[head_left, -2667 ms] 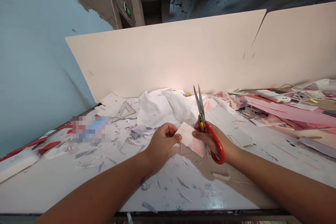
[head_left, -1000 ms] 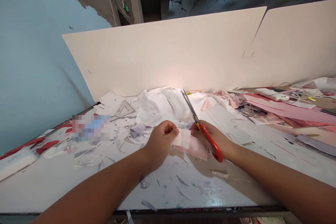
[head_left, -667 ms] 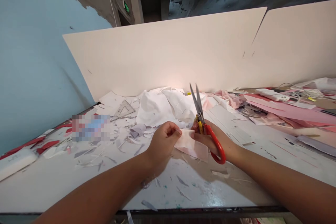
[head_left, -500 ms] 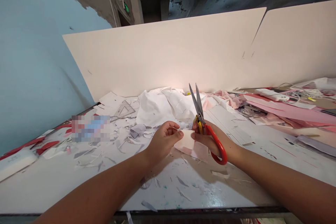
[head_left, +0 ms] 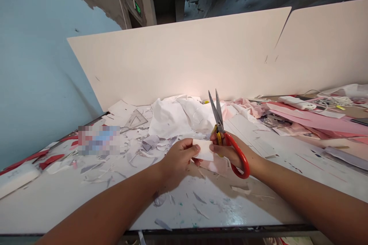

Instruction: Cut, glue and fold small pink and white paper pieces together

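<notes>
- A white paper piece [head_left: 203, 150] was held in the air above the table, between the two hands, with pink paper [head_left: 214, 165] showing just beneath it; I could not tell whether the two were joined.
- The left hand [head_left: 178, 162] was nearly closed, its thumb [head_left: 194, 148] and curled fingers pinching the near-left edge of the white paper piece.
- The right hand [head_left: 230, 152] was curled firmly around the red handles of the scissors [head_left: 240, 159], and its fingertips [head_left: 212, 147] touched the right edge of the white paper piece.
- The scissors' steel blades [head_left: 215, 107] stood open in a narrow V, pointing up and away, clear of the paper.
- Paper scraps [head_left: 198, 199] lay scattered over the white table [head_left: 57, 203], below and around both hands.
- Past the hands lay a crumpled white cloth [head_left: 175, 120], with a clear set square [head_left: 135, 121] to its left.
- To the right were stacked pink sheets [head_left: 316, 121], with a white power strip [head_left: 296, 102] and tangled cords beyond them.
- A pale board [head_left: 184, 61] stood along the far edge of the table, and a blue wall [head_left: 37, 69] rose on the left.
- A pixelated patch [head_left: 99, 140] hid part of the table on the left.
</notes>
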### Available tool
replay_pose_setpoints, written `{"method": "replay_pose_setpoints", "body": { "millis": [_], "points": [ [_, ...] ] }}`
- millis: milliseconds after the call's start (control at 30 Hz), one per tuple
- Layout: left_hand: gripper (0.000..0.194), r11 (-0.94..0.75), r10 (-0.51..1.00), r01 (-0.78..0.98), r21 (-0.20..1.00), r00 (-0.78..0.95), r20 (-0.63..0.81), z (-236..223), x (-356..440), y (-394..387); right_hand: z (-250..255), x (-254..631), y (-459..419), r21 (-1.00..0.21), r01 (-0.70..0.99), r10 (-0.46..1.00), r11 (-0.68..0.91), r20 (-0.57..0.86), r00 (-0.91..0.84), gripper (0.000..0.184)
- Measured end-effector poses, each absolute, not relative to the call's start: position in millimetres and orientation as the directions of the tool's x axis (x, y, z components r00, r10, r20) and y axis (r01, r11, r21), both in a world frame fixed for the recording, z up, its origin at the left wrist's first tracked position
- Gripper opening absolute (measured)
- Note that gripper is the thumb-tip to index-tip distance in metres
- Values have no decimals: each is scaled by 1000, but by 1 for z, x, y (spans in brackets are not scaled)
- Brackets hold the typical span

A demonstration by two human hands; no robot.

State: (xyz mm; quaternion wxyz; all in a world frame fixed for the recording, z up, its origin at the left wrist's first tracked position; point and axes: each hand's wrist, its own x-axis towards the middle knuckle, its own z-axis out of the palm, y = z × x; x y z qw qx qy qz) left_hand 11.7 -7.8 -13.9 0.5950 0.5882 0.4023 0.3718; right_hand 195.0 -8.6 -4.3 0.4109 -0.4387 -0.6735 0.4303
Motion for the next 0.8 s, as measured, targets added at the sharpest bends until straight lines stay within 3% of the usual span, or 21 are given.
{"method": "replay_pose_setpoints", "body": {
  "millis": [233, 400, 533, 633, 800],
  "points": [
    [18, 73, 913, 31, 997, 400, -79, -18, 13, -9, -2, 194, -12, -893, 339, 942, 296, 213, -260, 13],
    [20, -179, 953, 110, 978, 265, 145, -9, 8, -3, -6, 196, -10, -883, 352, 946, 312, 253, -203, 24],
    [25, -240, 967, 79, 968, 111, 230, -4, 3, 1, -6, 199, -13, -858, 449, 965, 248, 175, -198, 46],
    [26, -275, 961, 49, 960, 40, 274, -3, 2, 0, -2, 200, -18, -804, 522, 953, 284, 180, -242, 56],
    [26, -299, 954, 26, 954, 34, 298, 1, 4, -4, 3, 201, -21, -712, 590, 917, 382, 209, -341, 36]
  ]
}}
